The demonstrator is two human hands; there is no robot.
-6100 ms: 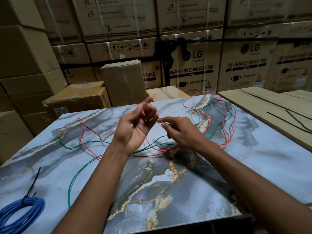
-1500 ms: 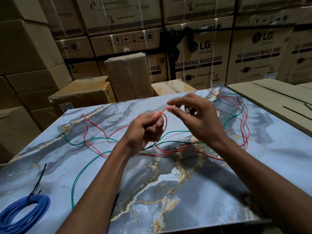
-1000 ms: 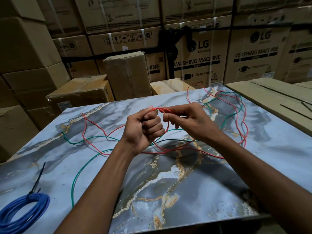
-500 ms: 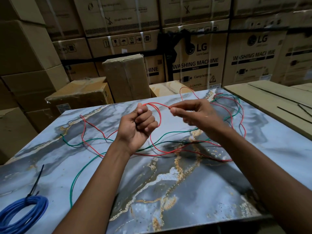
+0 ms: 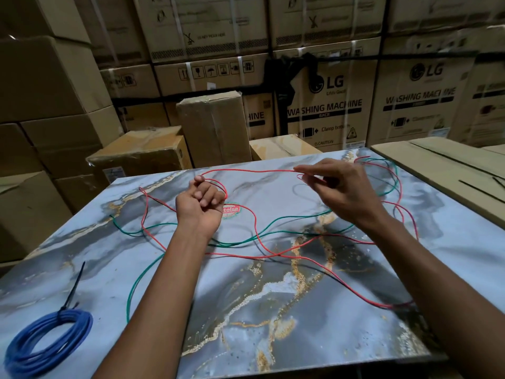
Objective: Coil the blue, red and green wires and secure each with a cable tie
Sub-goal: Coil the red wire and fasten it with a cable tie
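Note:
A long red wire [image 5: 255, 228] sprawls in loose loops over the marble-patterned tabletop [image 5: 273, 310]. My left hand [image 5: 200, 205] grips a small coil of it in a fist above the table's middle. My right hand [image 5: 340, 187] pinches the same wire farther right, and a stretch of it runs taut between both hands. Under the red one, a green wire [image 5: 142, 272] lies tangled across the table. The blue wire [image 5: 47, 343] sits coiled at the near left corner, bound by a black cable tie [image 5: 73, 285].
Stacked cardboard boxes [image 5: 213, 129] wall in the far side and the left. A flat cardboard sheet [image 5: 442, 170] lies at the right, with black cable ties [image 5: 476, 190] on it. A round sticker [image 5: 232, 210] marks the tabletop by my left hand.
My right hand has pulled away to the right, drawing a longer stretch of red wire out from my left fist. The loose loops on the table have shifted.

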